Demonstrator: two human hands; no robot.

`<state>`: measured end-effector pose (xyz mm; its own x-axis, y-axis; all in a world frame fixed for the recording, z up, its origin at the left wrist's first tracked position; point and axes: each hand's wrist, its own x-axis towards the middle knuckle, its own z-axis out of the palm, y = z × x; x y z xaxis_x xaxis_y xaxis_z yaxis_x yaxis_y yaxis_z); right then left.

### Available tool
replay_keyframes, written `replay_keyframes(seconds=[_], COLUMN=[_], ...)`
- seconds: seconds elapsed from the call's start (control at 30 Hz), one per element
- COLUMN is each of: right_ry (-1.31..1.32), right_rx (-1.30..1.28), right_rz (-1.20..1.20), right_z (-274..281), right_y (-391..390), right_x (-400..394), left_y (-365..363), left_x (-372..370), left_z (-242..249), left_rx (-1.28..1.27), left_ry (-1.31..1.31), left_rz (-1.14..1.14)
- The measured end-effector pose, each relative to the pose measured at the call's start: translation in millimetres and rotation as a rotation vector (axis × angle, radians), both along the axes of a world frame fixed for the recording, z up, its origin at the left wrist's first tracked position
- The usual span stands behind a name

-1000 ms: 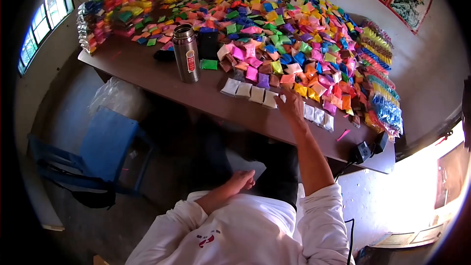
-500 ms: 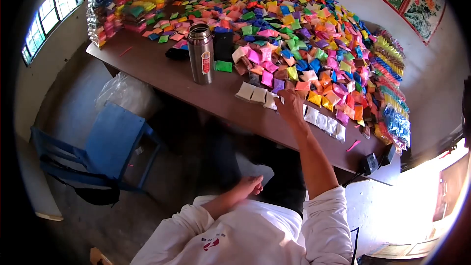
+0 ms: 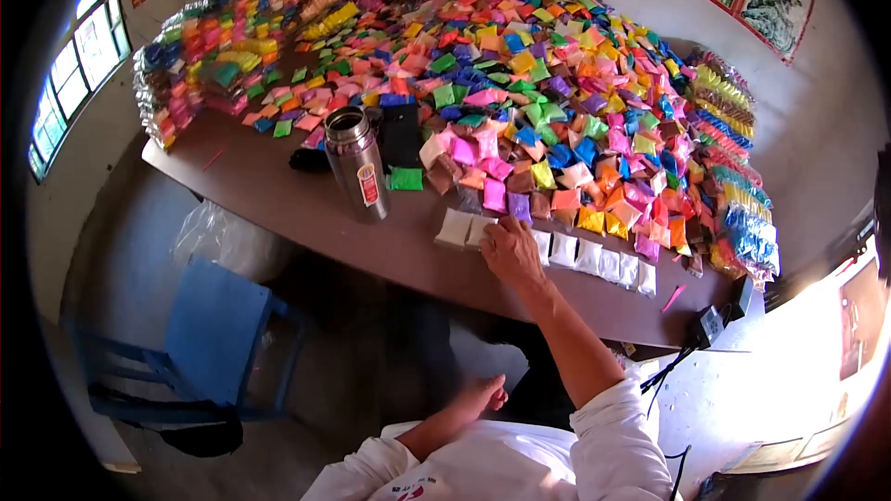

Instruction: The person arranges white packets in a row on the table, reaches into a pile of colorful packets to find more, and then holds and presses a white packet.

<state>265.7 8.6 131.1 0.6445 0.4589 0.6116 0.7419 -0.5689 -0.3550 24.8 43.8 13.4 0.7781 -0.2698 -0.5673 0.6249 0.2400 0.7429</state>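
A row of small white packets [image 3: 588, 257] lies along the front of the brown table. My right hand [image 3: 512, 252] reaches over the left part of this row, fingers bent and drawn together on a white packet that it mostly covers. Two more white packets [image 3: 454, 227] lie just left of the fingers. My left hand [image 3: 478, 397] is held low before my body, away from the table, its fingers curled in with nothing visible in them. Behind the row, coloured packets [image 3: 566, 199] in pink, purple, yellow and orange lie close to my right hand.
A steel flask [image 3: 357, 167], lid off, stands left of the row beside a green packet [image 3: 406, 179]. A huge heap of coloured packets [image 3: 520, 65] covers the table's back. A black adapter [image 3: 708, 326] sits at the right edge. A blue chair [image 3: 218, 329] stands at left.
My right hand has shifted left along the white row, uncovering packets on its right. My left hand stays low and curled. The camera view has tilted and shifted slightly.
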Motion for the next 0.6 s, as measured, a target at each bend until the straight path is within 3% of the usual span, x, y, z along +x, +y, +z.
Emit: replay_keyframes(seconds=[0.1,0.27,0.43,0.5,0.53,0.57,0.6], right_ry=[0.097,0.025,0.054,0.059,0.064,0.068,0.07], right_rx=[-0.085,0.056,0.059,0.062,0.063,0.064,0.071], right_rz=[-0.058,-0.02,-0.018,-0.018,-0.012,-0.006,-0.006], right_z=[0,2,-3,-4,-3,-2,-2], right_y=[0,1,-1,-2,-2,-3,-4], right_x=[-1,-1,2,5,5,4,4], left_y=[-4,-1,18,32,43,56,71], left_x=[1,10,39,55,66,72,83], left_z=[-22,-28,-37,-40,-37,-34,-9], left_rx=[-0.095,-0.16,0.01,0.221,0.483,0.488,0.806], left_ry=[0.083,0.099,-0.029,-0.238,-0.48,-0.478,-0.689], left_rz=[0.053,0.15,0.22,0.104,0.015,0.011,-0.068])
